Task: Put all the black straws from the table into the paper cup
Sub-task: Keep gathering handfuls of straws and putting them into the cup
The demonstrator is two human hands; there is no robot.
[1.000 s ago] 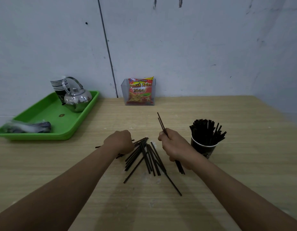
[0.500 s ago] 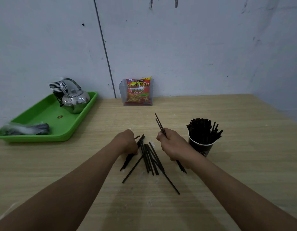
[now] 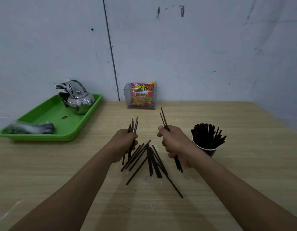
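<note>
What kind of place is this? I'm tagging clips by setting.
Probably a plain staged tabletop in a bare room, set up like a drinks corner: a wooden table against a scuffed white wall, a green tray with a metal kettle and stacked cups.

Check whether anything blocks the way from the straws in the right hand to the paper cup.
Nothing visible does. The right hand holds its straws just left of the paper cup, with only bare table between. The cup is already crowded with straws, so the opening is tight.
</note>
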